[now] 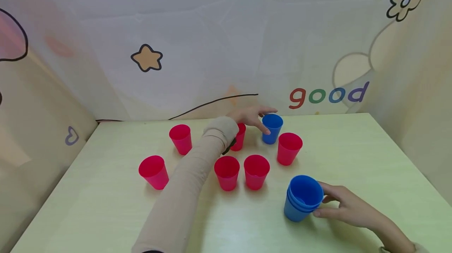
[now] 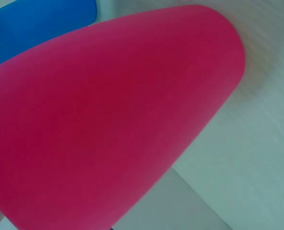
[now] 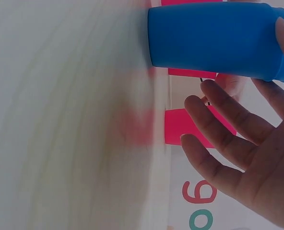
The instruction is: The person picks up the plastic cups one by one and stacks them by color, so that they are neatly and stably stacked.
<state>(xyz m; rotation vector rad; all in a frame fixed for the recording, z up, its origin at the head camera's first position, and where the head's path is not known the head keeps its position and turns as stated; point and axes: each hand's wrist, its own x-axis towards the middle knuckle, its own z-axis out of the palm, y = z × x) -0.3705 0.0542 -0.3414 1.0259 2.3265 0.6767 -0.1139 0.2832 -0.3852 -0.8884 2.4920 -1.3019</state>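
In the head view my left hand reaches to the back of the table, thumb and fingers spread on either side of a single upright blue cup. Whether they press on it is unclear. Below that wrist stands a red cup, which fills much of the left wrist view. Nearer the front, my right hand holds a stack of nested blue cups between thumb and index finger near the rims. The right wrist view shows the other fingers spread away from the stack.
Several more red cups stand upright: two side by side in the middle, one right of the single blue cup, two at left. A printed cloth hangs behind the table. My left sleeve crosses the table's middle.
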